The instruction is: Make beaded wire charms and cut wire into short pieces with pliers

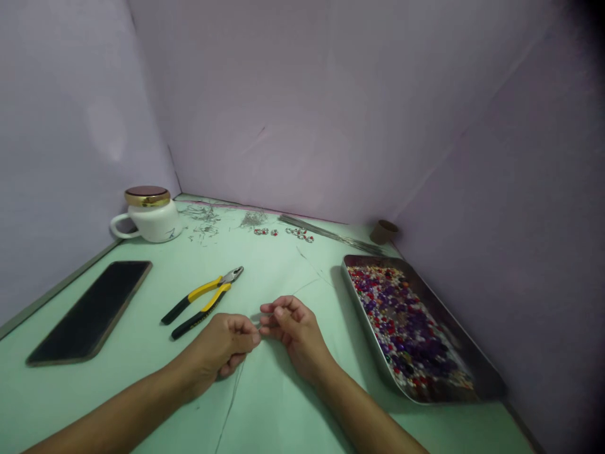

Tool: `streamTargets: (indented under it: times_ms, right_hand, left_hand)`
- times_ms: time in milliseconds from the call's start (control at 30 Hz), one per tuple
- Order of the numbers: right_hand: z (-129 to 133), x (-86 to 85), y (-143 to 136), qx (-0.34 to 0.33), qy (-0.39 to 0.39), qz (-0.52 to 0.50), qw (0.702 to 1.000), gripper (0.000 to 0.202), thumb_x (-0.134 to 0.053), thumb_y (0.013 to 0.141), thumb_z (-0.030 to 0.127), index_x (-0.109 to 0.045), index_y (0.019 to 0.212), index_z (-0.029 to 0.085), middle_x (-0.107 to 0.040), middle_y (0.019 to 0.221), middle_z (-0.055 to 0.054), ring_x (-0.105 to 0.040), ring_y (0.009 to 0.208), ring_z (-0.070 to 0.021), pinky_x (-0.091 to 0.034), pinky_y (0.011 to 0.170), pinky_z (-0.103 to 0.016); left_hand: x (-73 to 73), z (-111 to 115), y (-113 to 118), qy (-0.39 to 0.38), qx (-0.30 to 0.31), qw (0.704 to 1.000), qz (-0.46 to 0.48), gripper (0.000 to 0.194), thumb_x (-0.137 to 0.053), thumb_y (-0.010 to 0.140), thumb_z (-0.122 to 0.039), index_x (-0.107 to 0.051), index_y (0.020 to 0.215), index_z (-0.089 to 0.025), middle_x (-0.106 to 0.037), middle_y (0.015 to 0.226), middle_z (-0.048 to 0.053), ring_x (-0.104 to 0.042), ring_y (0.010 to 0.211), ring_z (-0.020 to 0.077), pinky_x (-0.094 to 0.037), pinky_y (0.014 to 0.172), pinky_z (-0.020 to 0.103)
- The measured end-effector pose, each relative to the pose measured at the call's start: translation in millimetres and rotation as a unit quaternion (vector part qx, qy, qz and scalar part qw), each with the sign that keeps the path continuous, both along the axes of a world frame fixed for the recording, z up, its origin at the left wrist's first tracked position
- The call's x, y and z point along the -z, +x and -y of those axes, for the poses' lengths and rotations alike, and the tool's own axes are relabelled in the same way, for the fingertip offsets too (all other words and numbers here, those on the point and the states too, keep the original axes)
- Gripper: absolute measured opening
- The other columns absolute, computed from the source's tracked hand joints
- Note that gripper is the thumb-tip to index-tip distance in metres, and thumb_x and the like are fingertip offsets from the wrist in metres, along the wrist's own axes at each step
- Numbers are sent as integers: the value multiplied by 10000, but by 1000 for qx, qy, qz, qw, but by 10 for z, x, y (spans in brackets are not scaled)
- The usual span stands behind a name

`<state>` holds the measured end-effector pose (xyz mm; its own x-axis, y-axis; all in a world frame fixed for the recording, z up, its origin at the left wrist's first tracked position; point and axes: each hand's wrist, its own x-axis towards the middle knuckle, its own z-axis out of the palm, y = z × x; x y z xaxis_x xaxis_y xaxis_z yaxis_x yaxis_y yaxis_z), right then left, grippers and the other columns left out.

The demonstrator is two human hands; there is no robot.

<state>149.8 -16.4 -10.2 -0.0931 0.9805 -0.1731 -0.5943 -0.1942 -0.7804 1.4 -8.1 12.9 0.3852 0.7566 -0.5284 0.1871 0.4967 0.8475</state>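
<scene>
Near the middle of the green table (174, 403), my left hand (231, 345) is closed in a pinch on a thin wire (258, 326). Close beside it, my right hand (295, 331) has its fingers curled, with thumb and forefinger near the wire's other end; what they hold is too small to make out. Yellow and black pliers (208, 299) lie with handles apart just beyond my left hand. A metal tray (373, 340) of purple, red and white beads (401, 315) stands to the right of my hands.
At the left lie a dark phone (92, 312) and, behind it, a lidded white mug (158, 222). Along the back are wire scraps (201, 214), small red-beaded pieces (300, 234), a bundle of straight wires (331, 234) and a brown cup (384, 232). Walls enclose the table.
</scene>
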Motion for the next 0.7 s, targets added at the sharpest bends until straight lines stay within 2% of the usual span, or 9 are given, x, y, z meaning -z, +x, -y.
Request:
streamTargets:
  times_ms: [100,233,467,700]
  right_hand:
    - [-6,-1,-15,-19,-2,51,999,271,-772,593,271,-574,715,131,-678,679,-42,-622,574,-131,-505,574,-269]
    - [-17,-16,-30,-23,-13,80,996,283,-758,600,318,-566,664,122,-654,590,-29,-607,519,-120,-500,509,-241]
    - [-42,2,-27,-30,-53,88,994,356,-770,550,380,-545,643,121,-637,525,-17,-544,392,-88,-439,355,-182]
    - [-35,-8,-16,-21,-72,46,996,345,-775,554,357,-543,627,113,-645,513,-26,-525,364,-72,-439,354,-174]
  left_hand:
    - [39,-7,0,-5,-4,1000,-1,177,-572,679,-290,-462,597,-177,-339,346,-111,-201,318,27,-102,324,170]
    - [70,0,-1,-10,-10,1000,-3,202,-568,673,-303,-442,568,-186,-337,312,-113,-179,290,21,-87,320,177]
    - [16,-8,21,-24,-8,1000,-16,207,-581,627,-318,-441,553,-184,-318,313,-124,-167,296,14,-72,314,166]
    - [14,-30,41,-38,21,999,-24,246,-596,549,-342,-399,496,-203,-289,251,-134,-145,241,9,-72,287,160]
